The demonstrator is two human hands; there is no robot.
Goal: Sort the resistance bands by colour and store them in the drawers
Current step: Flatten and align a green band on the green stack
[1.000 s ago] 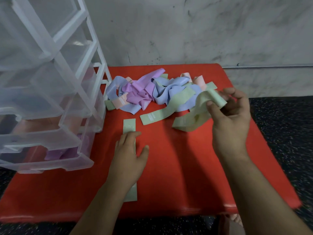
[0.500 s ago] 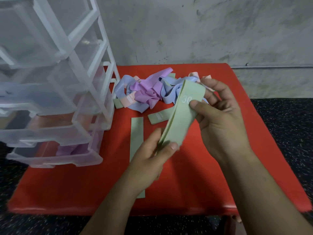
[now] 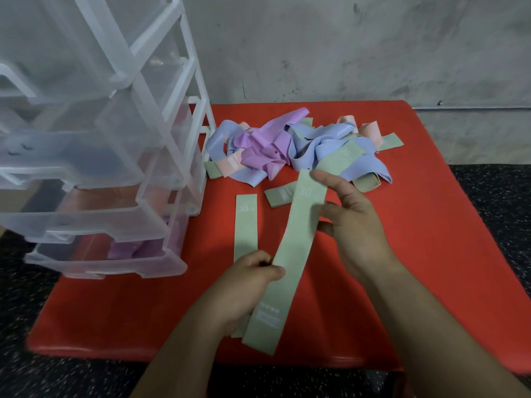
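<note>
The left hand's [image 3: 247, 285] fingers [image 3: 274, 273] are curled and pinch a pale green band [image 3: 296, 248] just below its middle. The right hand's [image 3: 355, 225] fingers [image 3: 320, 176] are spread and fairly straight, their tips touching the band's upper right edge; whether any reach behind it is hard to make out. The band runs long-ways from upper right to lower left of centre frame and is slightly bowed. "30" is printed in white near its top end, and the small print near its bottom end is too fine to read.

Just left of it a second green band [image 3: 245, 225] lies flat on the red desk [image 3: 416, 254], pointing straight up the frame. It is also marked "30", and the left hand hides its lower end. Above them sits a tangled pile [image 3: 287, 147] of purple, blue, pink and green bands. The clear drawer unit [image 3: 149, 182] fills the left of the frame, its top cut off, with purple bands [image 3: 138, 248] in the lowest drawer.
</note>
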